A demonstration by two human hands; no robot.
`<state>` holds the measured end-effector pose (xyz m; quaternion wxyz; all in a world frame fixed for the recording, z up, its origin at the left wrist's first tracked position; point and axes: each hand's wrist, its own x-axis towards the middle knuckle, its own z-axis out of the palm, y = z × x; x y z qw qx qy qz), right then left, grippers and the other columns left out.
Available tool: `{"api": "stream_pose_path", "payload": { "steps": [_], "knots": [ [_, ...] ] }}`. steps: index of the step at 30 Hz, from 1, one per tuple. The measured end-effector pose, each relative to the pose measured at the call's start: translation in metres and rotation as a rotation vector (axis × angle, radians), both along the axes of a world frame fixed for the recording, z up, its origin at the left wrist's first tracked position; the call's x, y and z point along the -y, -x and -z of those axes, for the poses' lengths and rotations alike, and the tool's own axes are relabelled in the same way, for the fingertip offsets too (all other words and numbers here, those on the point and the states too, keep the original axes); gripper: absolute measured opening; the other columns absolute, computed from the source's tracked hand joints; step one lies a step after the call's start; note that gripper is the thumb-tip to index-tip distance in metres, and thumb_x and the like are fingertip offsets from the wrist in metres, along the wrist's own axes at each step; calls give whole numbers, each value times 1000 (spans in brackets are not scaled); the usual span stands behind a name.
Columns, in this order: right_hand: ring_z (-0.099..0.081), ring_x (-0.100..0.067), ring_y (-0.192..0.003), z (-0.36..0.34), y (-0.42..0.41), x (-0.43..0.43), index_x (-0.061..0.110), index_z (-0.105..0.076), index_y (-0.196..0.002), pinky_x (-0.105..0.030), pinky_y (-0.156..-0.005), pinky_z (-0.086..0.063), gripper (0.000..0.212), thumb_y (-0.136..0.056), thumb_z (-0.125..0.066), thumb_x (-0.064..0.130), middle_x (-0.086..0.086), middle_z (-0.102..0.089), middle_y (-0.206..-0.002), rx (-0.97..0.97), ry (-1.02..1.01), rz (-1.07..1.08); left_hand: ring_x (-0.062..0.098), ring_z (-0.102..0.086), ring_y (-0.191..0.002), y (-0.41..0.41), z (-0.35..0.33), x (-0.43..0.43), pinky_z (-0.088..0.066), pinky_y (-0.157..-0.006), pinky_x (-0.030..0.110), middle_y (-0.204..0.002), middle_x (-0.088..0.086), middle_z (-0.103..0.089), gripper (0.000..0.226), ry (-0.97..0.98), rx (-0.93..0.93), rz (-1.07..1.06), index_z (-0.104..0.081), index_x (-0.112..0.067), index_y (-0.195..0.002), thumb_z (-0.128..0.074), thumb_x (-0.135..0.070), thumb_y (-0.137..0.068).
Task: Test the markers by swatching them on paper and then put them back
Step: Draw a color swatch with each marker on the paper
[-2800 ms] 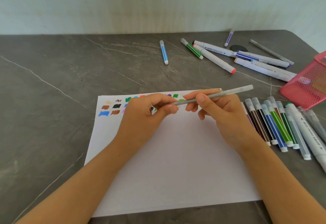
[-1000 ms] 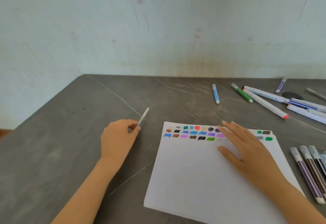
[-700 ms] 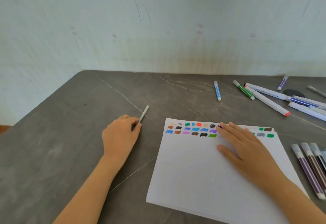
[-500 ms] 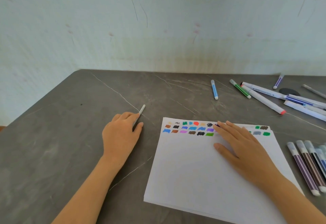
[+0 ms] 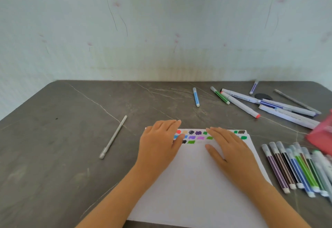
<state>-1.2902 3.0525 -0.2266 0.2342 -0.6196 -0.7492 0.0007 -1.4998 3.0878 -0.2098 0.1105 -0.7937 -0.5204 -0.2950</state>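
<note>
White paper [image 5: 197, 182] lies under both flat, empty hands, left hand [image 5: 159, 145] and right hand [image 5: 228, 148] covering swatches [image 5: 195, 135], so fresh ink could smear, while a grey pen [image 5: 113, 137] lies loose at left, markers [image 5: 294, 166] right.
</note>
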Motion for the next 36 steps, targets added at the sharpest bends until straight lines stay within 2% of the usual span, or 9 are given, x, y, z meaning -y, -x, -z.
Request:
{"api": "stream_pose_path", "payload": {
  "steps": [2, 6, 8, 10, 14, 17, 24, 32, 36],
  "knots": [
    [-57, -20, -117, -3, -5, 1, 19, -57, -128, -37, -97, -45, 51, -92, -34, 46, 1, -61, -126, -28, -29, 24, 12, -67, -89, -14, -1, -3, -53, -69, 26, -101, -6, -71, 42, 11, -20, 14, -70, -20, -108, -44, -45, -87],
    [-58, -19, -115, -10, -20, 3, 19, -57, -129, -32, -96, -42, 53, -91, -33, 47, 0, -63, -125, -49, -59, 118, 17, -68, -89, -44, 1, -13, -53, -70, 29, -101, -2, -72, 37, 67, -52, 52, -70, -17, -109, -70, -40, -80],
    [-58, -19, -116, -13, -30, 4, 19, -56, -130, -32, -96, -41, 53, -91, -33, 46, -1, -62, -126, -69, -78, 170, 18, -68, -91, -60, 0, -19, -53, -71, 31, -103, -1, -71, 39, 95, -67, 75, -69, -17, -111, -73, -40, -78],
    [-56, -19, -117, -16, -40, 3, 19, -55, -131, -30, -96, -39, 50, -92, -36, 44, -1, -61, -127, -83, -96, 219, 17, -65, -99, -77, -7, -20, -52, -77, 31, -111, -2, -69, 42, 111, -77, 97, -66, -19, -118, -66, -43, -84],
    [-50, -19, -125, -24, -57, 0, 17, -51, -135, -28, -100, -33, 42, -96, -49, 34, -2, -56, -134, -95, -100, 291, 12, -41, -130, -107, -13, -28, -34, -102, 28, -143, -7, -45, 51, 163, -82, 163, -37, -26, -143, -35, -49, -98],
    [-45, -16, -128, -29, -69, -3, 17, -47, -137, -24, -101, -28, 43, -97, -49, 32, -1, -51, -139, -76, -81, 320, 12, -39, -130, -128, -13, -39, -33, -102, 28, -144, -7, -43, 50, 154, -84, 186, -35, -26, -144, -33, -48, -99],
    [-49, -19, -123, -39, -96, -17, 15, -51, -133, -34, -100, -40, 39, -97, -48, 28, -2, -55, -134, -2, -94, 397, 12, -40, -129, -170, -11, -67, -33, -102, 29, -142, -5, -45, 48, 166, -98, 182, -37, -25, -142, -32, -45, -99],
    [-50, -24, -120, -42, -120, -61, 14, -53, -131, -37, -95, -42, 37, -97, -47, 25, -3, -53, -136, 91, -65, 477, 12, -42, -128, -197, -4, -100, -37, -99, 29, -139, -6, -49, 46, 180, -96, 205, -42, -24, -139, -34, -44, -99],
    [-50, -27, -119, -45, -137, -93, 13, -54, -128, -38, -94, -41, 34, -97, -45, 24, -5, -53, -135, 123, -47, 528, 10, -38, -130, -196, 8, -110, -33, -101, 27, -142, -8, -44, 48, 210, -95, 205, -38, -26, -141, -31, -47, -99]
  ]
}}
